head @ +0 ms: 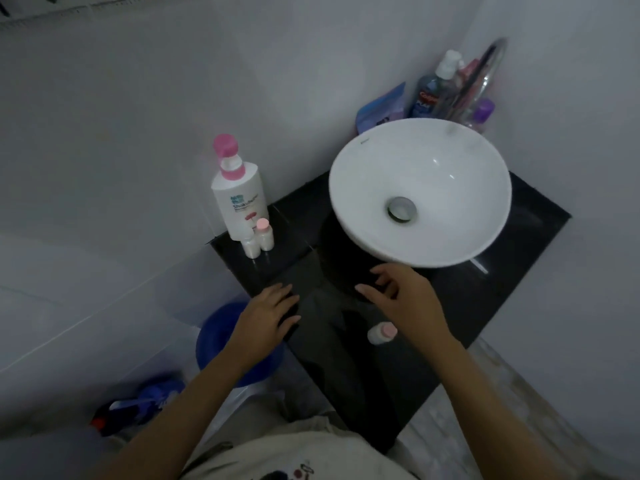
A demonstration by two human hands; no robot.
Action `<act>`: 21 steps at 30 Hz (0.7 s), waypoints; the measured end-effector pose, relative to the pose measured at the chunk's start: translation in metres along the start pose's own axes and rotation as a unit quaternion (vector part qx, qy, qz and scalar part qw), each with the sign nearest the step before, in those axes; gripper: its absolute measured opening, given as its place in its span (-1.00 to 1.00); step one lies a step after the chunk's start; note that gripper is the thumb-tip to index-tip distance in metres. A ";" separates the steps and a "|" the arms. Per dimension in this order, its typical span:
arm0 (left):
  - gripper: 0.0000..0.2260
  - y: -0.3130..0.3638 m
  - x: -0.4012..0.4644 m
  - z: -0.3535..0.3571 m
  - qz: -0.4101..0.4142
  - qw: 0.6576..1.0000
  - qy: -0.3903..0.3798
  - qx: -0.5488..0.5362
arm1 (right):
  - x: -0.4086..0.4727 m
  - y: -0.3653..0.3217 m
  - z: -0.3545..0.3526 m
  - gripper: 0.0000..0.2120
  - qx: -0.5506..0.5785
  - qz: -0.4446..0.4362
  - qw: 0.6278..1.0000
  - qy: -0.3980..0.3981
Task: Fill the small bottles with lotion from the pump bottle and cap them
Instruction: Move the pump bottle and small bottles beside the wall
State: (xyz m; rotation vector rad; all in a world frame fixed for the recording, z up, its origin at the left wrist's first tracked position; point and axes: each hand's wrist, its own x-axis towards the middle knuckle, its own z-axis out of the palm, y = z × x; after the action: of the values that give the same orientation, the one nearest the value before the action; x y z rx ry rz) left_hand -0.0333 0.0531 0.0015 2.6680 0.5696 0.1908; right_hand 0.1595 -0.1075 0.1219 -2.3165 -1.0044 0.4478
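Both hands hover low over the black tabletop in front of the white basin, and neither has hold of anything. The left hand is spread flat, fingers loosely extended, near the tabletop's left edge. The right hand is half open, fingers curled a little, just short of the basin's near rim.

The pump bottle, white with a pink pump, stands upright at the far left corner against the wall. Two small bottles stand touching its foot: one with a pink cap and a second beside it, whose top looks white or bare; I cannot tell which. A third small bottle with a pink cap sits close under the right wrist, toward the near edge, seemingly tipped with its cap pointing right.

So the pump bottle and the pair lie ahead and to the left, nearer the left hand; the lone bottle is nearest the right hand, just behind its palm.
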 end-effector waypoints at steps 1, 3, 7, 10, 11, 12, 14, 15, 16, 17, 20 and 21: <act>-0.54 0.001 -0.002 0.004 0.024 0.999 -0.020 0.024 | -0.012 0.008 -0.002 -0.57 -0.007 0.013 1.000 0.006; -0.48 0.001 -0.007 0.011 0.062 0.995 -0.051 0.066 | -0.032 0.022 0.000 -0.47 -0.040 0.038 0.998 -0.003; -0.45 -0.001 -0.016 0.019 0.077 0.986 -0.104 0.105 | -0.053 0.042 0.017 -0.43 -0.110 0.099 0.988 -0.054; -0.48 -0.002 -0.017 0.022 0.061 0.985 -0.118 0.112 | -0.054 0.051 0.029 -0.66 -0.093 0.117 0.987 -0.063; -0.51 -0.003 -0.017 0.022 0.057 0.985 -0.116 0.111 | -0.053 0.052 0.031 -0.72 -0.089 0.119 0.987 -0.061; -0.53 -0.002 -0.017 0.023 0.052 0.986 -0.117 0.109 | -0.051 0.052 0.032 -0.76 -0.088 0.119 0.987 -0.059; -0.54 -0.004 -0.018 0.024 0.050 0.987 -0.112 0.104 | -0.044 0.048 0.033 -0.77 -0.093 0.107 0.988 -0.059; -0.54 -0.005 -0.018 0.025 0.051 0.988 -0.110 0.099 | -0.039 0.044 0.032 -0.77 -0.088 0.097 0.989 -0.064; -0.54 -0.004 -0.019 0.025 0.052 0.988 -0.111 0.096 | -0.034 0.038 0.030 -0.78 -0.075 0.087 0.991 -0.069; -0.54 -0.005 -0.019 0.026 0.054 0.988 -0.108 0.096 | -0.026 0.030 0.028 -0.78 -0.060 0.076 0.992 -0.076; -0.55 -0.004 -0.019 0.026 0.051 0.989 -0.102 0.094 | 0.007 -0.003 0.026 -0.76 -0.039 0.028 0.995 -0.091; -0.56 -0.005 -0.019 0.027 0.052 0.989 -0.100 0.093 | 0.021 -0.014 0.027 -0.75 -0.037 0.004 0.995 -0.091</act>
State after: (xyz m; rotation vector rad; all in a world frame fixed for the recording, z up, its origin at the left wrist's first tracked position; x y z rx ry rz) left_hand -0.0463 0.0392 -0.0263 2.8555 0.4033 -0.1051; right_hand 0.1517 -0.0740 0.1078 -2.3799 -1.1141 0.6459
